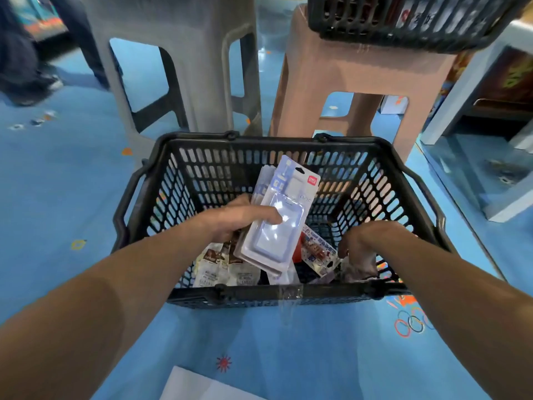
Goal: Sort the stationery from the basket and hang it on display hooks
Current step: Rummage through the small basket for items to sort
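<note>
A stack of blister packs [274,223] is clamped in the left hand [230,220], raised over the black basket [288,295]. Right hand [363,246] is curled inside among loose packets [317,252]; its grip can't be told.

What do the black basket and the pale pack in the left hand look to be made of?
Black basket: looks like moulded matte plastic, from its slotted lattice walls. Pale pack, held in the left hand's grip: probably a printed card with a clear glossy plastic blister, which shows glare.
</note>
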`<state>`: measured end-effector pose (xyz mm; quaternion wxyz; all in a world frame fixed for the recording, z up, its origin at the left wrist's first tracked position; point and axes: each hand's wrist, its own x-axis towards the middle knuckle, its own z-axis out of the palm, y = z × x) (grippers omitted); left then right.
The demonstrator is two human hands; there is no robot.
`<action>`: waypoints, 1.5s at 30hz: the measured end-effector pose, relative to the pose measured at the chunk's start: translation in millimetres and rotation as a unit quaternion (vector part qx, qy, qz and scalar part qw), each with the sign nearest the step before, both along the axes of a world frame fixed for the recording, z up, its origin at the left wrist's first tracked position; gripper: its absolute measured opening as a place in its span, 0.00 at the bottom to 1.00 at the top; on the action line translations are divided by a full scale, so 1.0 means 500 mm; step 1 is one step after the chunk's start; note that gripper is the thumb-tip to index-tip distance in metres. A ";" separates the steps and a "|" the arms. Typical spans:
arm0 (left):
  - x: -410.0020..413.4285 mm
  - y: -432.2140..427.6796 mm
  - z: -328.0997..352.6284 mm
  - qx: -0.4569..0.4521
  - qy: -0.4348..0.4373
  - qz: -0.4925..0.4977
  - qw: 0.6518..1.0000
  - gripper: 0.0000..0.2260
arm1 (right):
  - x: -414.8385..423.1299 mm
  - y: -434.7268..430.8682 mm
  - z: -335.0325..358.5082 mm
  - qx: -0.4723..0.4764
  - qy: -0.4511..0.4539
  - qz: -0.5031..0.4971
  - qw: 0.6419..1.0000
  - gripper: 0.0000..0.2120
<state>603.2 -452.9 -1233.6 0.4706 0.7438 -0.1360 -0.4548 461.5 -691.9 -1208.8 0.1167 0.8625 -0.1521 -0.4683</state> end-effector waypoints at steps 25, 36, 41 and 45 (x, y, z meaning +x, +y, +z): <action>0.013 0.009 -0.002 0.013 -0.006 0.015 1.000 0.51 | 0.040 0.051 0.014 0.150 -0.226 -0.059 0.961 0.10; -0.020 0.036 0.076 -0.058 0.008 0.071 0.996 0.48 | 0.041 0.104 0.092 0.490 -0.342 -0.444 0.668 0.23; -0.053 0.041 0.158 -0.135 0.031 0.096 0.986 0.33 | 0.023 0.140 0.140 0.618 -0.316 -0.447 0.564 0.27; -0.103 0.037 0.206 -0.196 0.077 0.101 0.972 0.24 | 0.029 0.197 0.131 0.683 -0.383 -0.416 0.463 0.31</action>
